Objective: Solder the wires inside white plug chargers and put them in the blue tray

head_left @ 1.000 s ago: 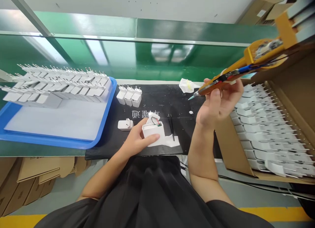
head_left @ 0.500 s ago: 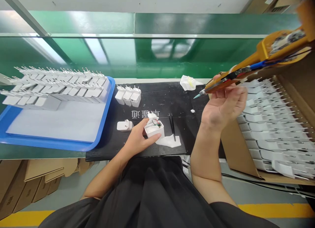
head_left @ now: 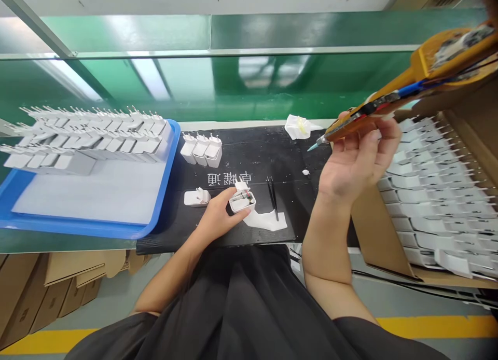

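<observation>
My left hand (head_left: 218,215) is closed around an opened white charger (head_left: 243,204) on the black mat. Its lid with plug pins is lifted at the back, and red and dark wires show inside. Raised over the mat's right side, my right hand (head_left: 356,160) grips an orange glue gun (head_left: 385,103) with a pale teal nozzle pointing down and left. The nozzle is well apart from the charger. Black tweezers (head_left: 273,196) lie just right of the charger, their lower end on a white scrap of sheet (head_left: 268,221).
A blue tray (head_left: 153,215) of white plug chargers stands left. Three chargers (head_left: 201,150) stand upright on the mat, and another (head_left: 196,197) lies near my left hand. A cardboard box (head_left: 379,235) of white chargers is right. Crumpled white paper (head_left: 299,127) lies at the back.
My left hand has tilted the charger so more of its inside shows. My right hand and the glue gun have shifted slightly, the gun's rear end lower. The view has moved a little.
</observation>
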A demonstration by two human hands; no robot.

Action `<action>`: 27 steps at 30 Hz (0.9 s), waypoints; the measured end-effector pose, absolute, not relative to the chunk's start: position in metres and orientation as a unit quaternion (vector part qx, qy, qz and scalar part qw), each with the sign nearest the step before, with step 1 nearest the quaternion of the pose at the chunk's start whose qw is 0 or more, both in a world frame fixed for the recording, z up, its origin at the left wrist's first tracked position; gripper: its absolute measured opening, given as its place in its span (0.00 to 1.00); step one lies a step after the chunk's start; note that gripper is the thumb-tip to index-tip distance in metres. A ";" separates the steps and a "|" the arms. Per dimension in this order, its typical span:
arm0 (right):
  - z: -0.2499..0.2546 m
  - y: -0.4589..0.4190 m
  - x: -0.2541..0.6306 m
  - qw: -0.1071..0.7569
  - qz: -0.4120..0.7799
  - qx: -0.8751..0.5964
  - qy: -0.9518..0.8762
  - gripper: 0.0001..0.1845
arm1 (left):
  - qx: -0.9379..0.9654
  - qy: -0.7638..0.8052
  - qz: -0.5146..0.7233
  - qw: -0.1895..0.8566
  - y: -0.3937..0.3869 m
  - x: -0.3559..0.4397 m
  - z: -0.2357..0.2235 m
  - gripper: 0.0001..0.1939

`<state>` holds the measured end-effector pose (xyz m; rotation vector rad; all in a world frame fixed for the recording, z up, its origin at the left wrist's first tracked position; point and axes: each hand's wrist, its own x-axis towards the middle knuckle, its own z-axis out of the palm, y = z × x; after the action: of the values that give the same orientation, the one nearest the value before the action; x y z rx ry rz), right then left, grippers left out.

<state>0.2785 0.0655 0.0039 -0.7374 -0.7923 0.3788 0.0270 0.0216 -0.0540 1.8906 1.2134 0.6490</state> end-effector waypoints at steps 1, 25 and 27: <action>0.004 0.065 0.278 0.839 0.179 -0.352 -0.375 0.08 | 0.739 0.479 0.248 0.404 0.021 0.027 -0.053 0.19; -0.002 0.067 0.276 0.829 0.152 -0.385 -0.376 0.10 | 0.719 0.513 0.312 0.350 0.038 0.052 -0.054 0.05; -0.002 0.068 0.277 0.829 0.153 -0.386 -0.375 0.10 | 0.725 0.513 0.319 0.330 0.036 0.054 -0.055 0.06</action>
<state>0.2766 0.0677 -0.0022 -0.8190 -0.7956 0.3243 0.0538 0.0362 -0.0547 1.8967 1.3411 0.8345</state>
